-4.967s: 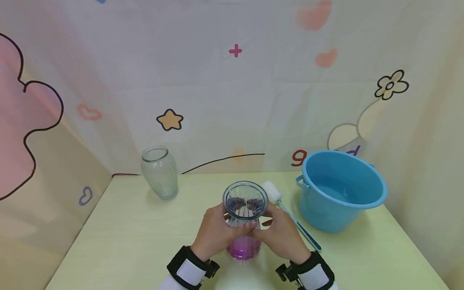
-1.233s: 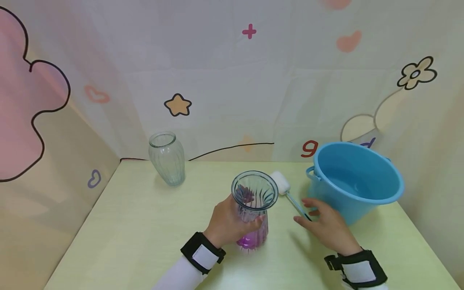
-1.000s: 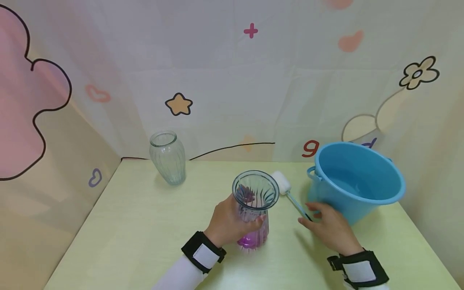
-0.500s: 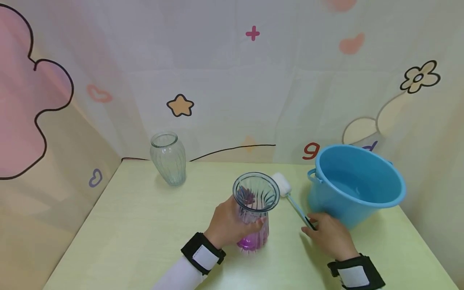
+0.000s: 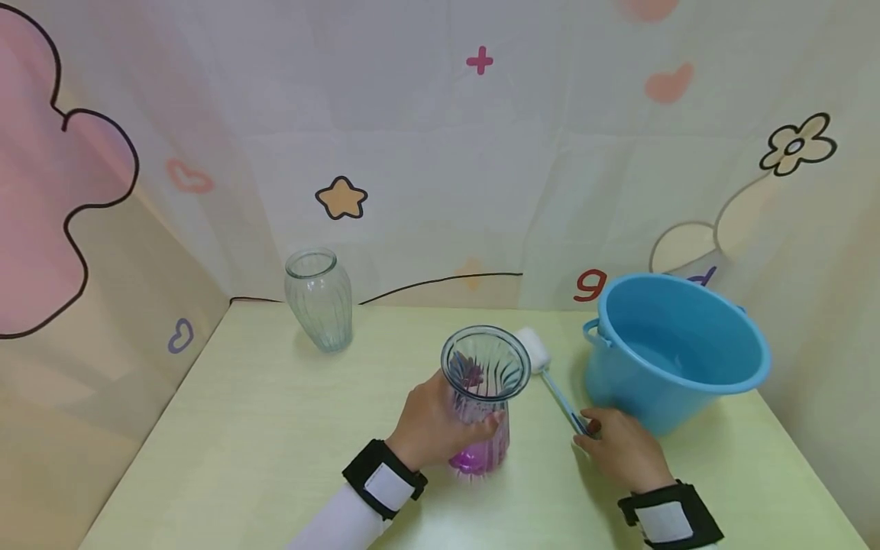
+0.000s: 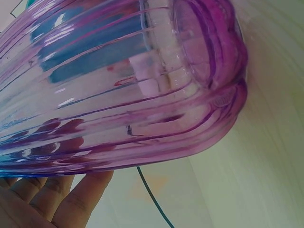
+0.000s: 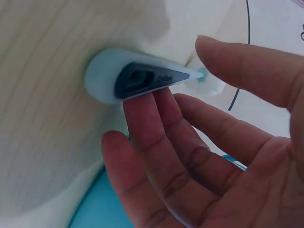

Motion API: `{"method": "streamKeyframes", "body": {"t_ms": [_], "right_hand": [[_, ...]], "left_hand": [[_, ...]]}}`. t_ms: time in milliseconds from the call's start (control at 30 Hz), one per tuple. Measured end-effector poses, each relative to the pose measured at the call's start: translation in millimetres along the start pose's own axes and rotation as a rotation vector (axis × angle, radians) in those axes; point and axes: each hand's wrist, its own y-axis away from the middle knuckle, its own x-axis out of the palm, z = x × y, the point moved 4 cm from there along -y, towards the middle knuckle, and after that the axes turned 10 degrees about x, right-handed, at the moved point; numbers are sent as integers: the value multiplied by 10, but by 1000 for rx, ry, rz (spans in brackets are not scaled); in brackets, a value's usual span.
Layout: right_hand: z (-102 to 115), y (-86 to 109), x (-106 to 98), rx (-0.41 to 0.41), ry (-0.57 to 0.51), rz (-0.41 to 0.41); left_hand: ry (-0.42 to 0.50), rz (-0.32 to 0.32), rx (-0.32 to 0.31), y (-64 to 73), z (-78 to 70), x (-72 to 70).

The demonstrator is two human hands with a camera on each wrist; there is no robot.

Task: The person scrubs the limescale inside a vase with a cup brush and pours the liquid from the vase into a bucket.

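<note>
A ribbed glass vase, clear at the rim and purple toward its base, stands slightly tilted in my left hand, which grips it around the side. In the left wrist view, fingers press on the vase's ribbed wall. On the table lies a bottle brush with a white sponge head and a light blue handle. My right hand is at the handle's end. In the right wrist view, fingertips touch the underside of the brush handle, while the thumb stands apart on its other side.
A blue bucket with side handles stands at the right, close behind my right hand. Toward the back left is a second clear glass vase. Printed cloth hangs behind and beside the pale table.
My right hand has left the vase and moved right to the brush handle, lately lowering its fingers onto it. The left hand keeps holding the vase. The brush handle's end has shifted little.
</note>
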Motion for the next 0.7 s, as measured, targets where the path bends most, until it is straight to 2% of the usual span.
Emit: {"method": "streamKeyframes", "body": {"t_ms": [333,700], "right_hand": [[9,-2,37,13,4,-9],[-5,-7,76,59,-9,41]], "left_hand": [[-1,-1,2,-23,-4,-7],[14,6,-8,-1,10,2]]}}
